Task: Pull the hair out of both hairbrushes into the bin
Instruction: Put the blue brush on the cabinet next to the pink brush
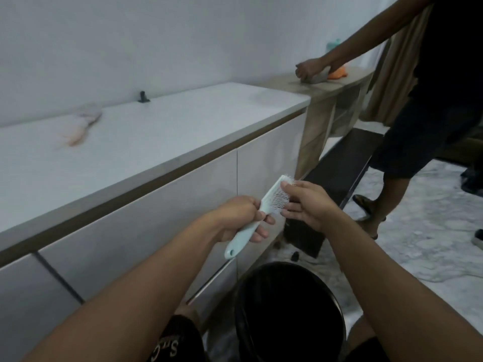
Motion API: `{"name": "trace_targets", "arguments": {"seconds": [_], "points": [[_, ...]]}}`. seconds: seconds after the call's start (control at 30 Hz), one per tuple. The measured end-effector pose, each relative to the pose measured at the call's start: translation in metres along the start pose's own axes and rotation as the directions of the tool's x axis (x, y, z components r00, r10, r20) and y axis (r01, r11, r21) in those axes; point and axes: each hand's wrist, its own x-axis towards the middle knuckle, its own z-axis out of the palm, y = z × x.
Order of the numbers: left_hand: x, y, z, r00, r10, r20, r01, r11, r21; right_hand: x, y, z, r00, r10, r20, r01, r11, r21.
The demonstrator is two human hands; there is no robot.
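A pale mint hairbrush (264, 202) is tilted in front of me, head up to the right, handle down to the left. My left hand (241, 216) is wrapped around its handle. My right hand (307, 202) is at the bristle side, thumb and fingers pinching among the white bristles; any hair there is too fine to make out. A round black bin (290, 309) stands on the floor below the brush, between my knees. A second, pinkish brush (81, 126) lies blurred on the white counter at the left.
A long white counter (162, 131) with glossy cabinet doors runs along the left. Another person stands at the right, a hand on a wooden shelf (337, 82) with an orange cloth (338, 73). A small black hook (143, 97) sits by the wall. The floor is marble.
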Motion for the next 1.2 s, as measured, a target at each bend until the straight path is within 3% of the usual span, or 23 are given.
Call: {"name": "trace_targets", "arguments": {"seconds": [0.13, 0.3, 0.4, 0.47, 0.53, 0.7, 0.9, 1.1, 1.2], "points": [[-0.021, 0.048, -0.025, 0.990, 0.123, -0.075, -0.123, 0.992, -0.003, -0.005, -0.057, 0.024, 0.988, -0.152, -0.022, 0.153, 0.972, 0.180], [-0.061, 0.091, -0.062, 0.938, 0.246, -0.243, -0.219, 0.966, 0.135, 0.004, -0.128, 0.063, 0.951, -0.285, -0.117, 0.303, 0.935, 0.184], [-0.079, 0.103, -0.084, 0.821, 0.382, -0.424, -0.279, 0.917, 0.286, 0.017, -0.161, 0.093, 0.918, -0.367, -0.151, 0.392, 0.898, 0.200], [-0.088, 0.107, -0.099, 0.718, 0.470, -0.513, -0.304, 0.875, 0.377, 0.025, -0.177, 0.117, 0.894, -0.431, -0.124, 0.447, 0.875, 0.185], [-0.093, 0.109, -0.115, 0.661, 0.481, -0.575, -0.298, 0.872, 0.388, 0.030, -0.186, 0.144, 0.867, -0.495, -0.063, 0.499, 0.857, 0.129], [-0.096, 0.097, -0.157, 0.564, 0.488, -0.666, -0.181, 0.860, 0.476, 0.047, -0.184, 0.206, 0.823, -0.562, 0.082, 0.567, 0.822, -0.058], [-0.093, 0.084, -0.199, 0.462, 0.531, -0.710, 0.086, 0.771, 0.631, 0.081, -0.174, 0.257, 0.821, -0.540, 0.189, 0.565, 0.815, -0.130], [-0.087, 0.079, -0.228, 0.438, 0.526, -0.729, 0.166, 0.750, 0.640, 0.103, -0.169, 0.292, 0.849, -0.382, 0.365, 0.449, 0.886, -0.117], [-0.083, 0.072, -0.234, 0.428, 0.504, -0.750, 0.214, 0.749, 0.626, 0.117, -0.161, 0.305, 0.854, -0.353, 0.382, 0.431, 0.892, -0.138]]}}
